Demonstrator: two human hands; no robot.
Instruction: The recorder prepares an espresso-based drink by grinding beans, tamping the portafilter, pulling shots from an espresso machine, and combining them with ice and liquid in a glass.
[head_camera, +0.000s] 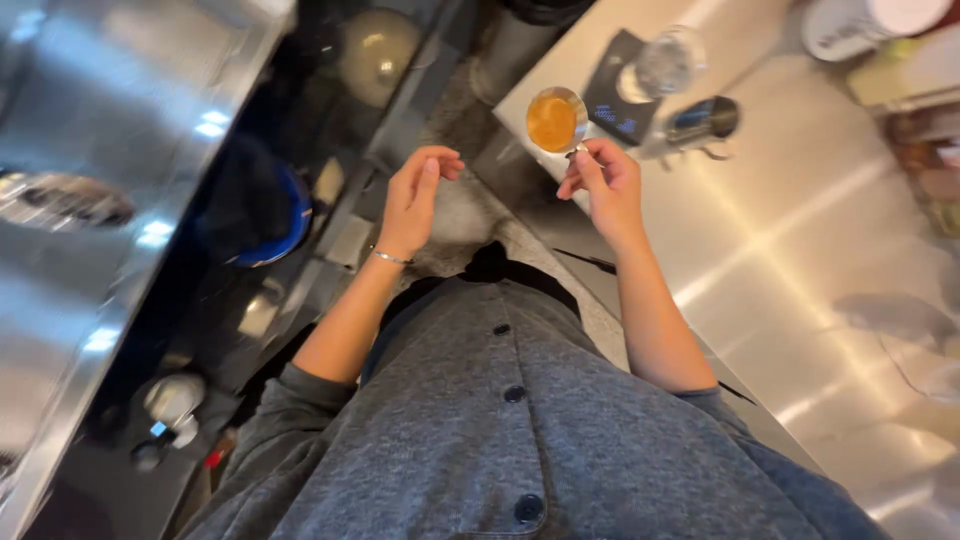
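Steel cup (556, 120) of amber liquid (foamy top) pinched by right hand (605, 180). Left hand (418, 195) at 9 o'clock of it, loosely curled, holding nothing.

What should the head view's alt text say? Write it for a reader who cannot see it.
Seen from above, a person's right hand holds a small metal cup of orange-brown liquid by its handle beside a steel counter. The left hand, wearing a thin bracelet, hangs empty and half-curled. A glass stands on a dark scale.
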